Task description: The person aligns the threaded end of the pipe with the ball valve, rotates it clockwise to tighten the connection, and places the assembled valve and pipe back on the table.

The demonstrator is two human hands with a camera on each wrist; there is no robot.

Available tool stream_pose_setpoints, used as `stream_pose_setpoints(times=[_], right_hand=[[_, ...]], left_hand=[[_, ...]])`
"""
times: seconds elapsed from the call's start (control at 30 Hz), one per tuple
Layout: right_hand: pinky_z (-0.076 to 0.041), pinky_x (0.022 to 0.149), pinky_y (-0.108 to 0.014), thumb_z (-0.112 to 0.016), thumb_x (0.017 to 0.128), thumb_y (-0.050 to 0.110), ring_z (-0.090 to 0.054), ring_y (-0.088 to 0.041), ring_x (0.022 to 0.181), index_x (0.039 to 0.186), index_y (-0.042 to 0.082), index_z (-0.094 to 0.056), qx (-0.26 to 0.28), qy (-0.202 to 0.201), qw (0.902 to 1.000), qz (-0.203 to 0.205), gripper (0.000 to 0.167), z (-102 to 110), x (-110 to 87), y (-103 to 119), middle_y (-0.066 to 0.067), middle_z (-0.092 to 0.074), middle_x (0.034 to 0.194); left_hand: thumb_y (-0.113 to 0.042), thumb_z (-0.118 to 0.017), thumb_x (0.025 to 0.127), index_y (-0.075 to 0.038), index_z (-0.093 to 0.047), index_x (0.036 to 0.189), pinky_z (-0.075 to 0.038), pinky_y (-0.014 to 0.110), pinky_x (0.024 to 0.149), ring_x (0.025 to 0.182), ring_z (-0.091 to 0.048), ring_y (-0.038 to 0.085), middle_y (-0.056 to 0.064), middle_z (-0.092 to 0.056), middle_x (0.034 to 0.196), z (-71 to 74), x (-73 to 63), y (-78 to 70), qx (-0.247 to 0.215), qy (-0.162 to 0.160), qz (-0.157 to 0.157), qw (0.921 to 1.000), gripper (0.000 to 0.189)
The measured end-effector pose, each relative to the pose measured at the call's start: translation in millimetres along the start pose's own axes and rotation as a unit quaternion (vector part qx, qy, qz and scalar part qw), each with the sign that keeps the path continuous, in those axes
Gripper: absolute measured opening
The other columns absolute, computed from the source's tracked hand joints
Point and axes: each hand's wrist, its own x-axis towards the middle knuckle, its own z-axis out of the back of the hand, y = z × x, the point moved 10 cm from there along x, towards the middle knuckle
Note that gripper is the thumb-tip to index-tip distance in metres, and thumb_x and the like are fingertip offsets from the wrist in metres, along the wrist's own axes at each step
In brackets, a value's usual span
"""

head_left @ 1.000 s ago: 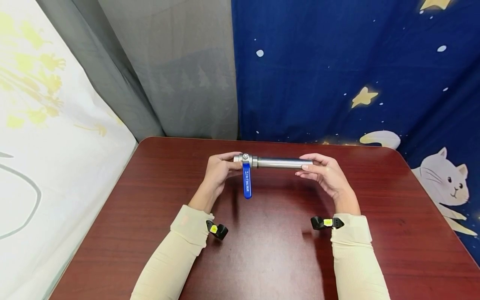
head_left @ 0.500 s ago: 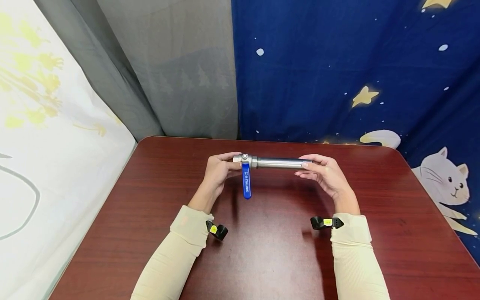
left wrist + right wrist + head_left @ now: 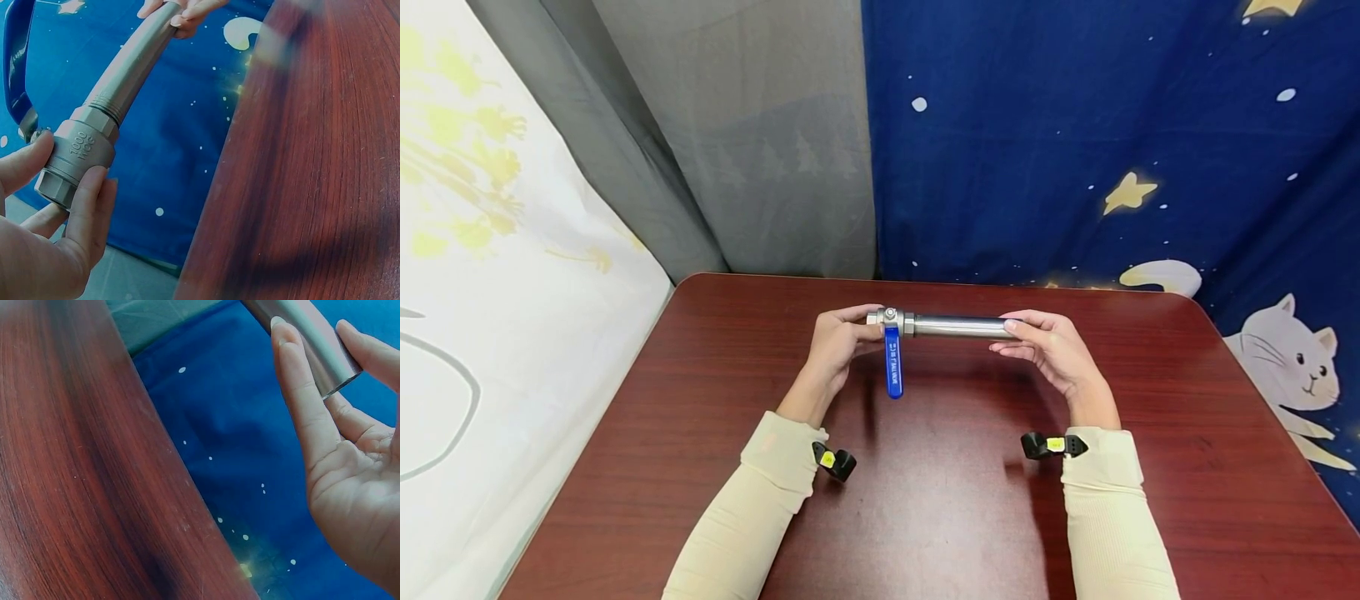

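Note:
A steel ball valve (image 3: 84, 144) with a blue lever handle (image 3: 893, 362) is joined to a straight metal pipe (image 3: 958, 326). The pipe's threaded end (image 3: 103, 106) enters the valve's hex collar. My left hand (image 3: 835, 346) grips the valve body, thumb on one side and fingers on the other. At the pipe's free end my right hand (image 3: 1060, 350) pinches it between thumb and fingers, as the right wrist view shows too. Valve and pipe lie level, held above the table, with the handle pointing toward me.
Beneath the hands is a reddish-brown wooden table (image 3: 925, 500). Behind its far edge hang a grey curtain (image 3: 760, 167) and a blue star-patterned curtain (image 3: 1037, 150). White patterned cloth (image 3: 512, 333) covers the left side. Each cuff carries a small black camera (image 3: 835, 461).
My right thumb has slid a little up and across the pipe, covering more of its free end. The valve, its handle and my left hand stay practically where they were.

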Motion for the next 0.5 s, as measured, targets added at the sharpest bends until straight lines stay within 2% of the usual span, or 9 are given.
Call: stream_pose_setpoints(times=[0.13,0.3,0.5], right_hand=[[-0.059,0.075,-0.036,-0.059,0.093,-0.003,-0.073,-0.030,0.081,0.110,-0.005,-0.065,0.012,0.011,0.9998,0.011,0.018,-1.4,-0.7,1.4,-0.013,-0.069,0.098],[-0.059,0.075,-0.038,-0.059,0.088,-0.012,-0.072,-0.031,0.080,0.117,-0.008,-0.062,0.025,0.021,0.9991,0.028,0.029,-1.9,-1.0,3.4,-0.014,-0.063,0.095],[-0.059,0.075,-0.038,-0.060,0.084,-0.018,-0.072,-0.030,0.078,0.115,-0.006,-0.063,0.024,0.017,0.9991,0.032,0.034,-1.0,-1.1,4.2,-0.014,-0.061,0.092]], left_hand=[[0.010,-0.066,0.080,0.004,-0.069,0.115,-0.060,0.033,0.076,0.077,-0.068,0.017,0.019,-0.064,0.114,-0.2,0.0,0.5,0.000,-0.001,-0.001,1.0000,0.036],[0.008,-0.067,0.081,0.002,-0.070,0.115,-0.060,0.033,0.076,0.077,-0.069,0.018,0.018,-0.065,0.114,0.2,0.5,1.0,0.007,-0.003,-0.001,1.0000,0.034],[0.008,-0.067,0.081,0.003,-0.069,0.116,-0.060,0.033,0.076,0.077,-0.068,0.018,0.018,-0.065,0.114,-0.9,1.7,2.2,0.007,-0.002,0.000,1.0000,0.036]])
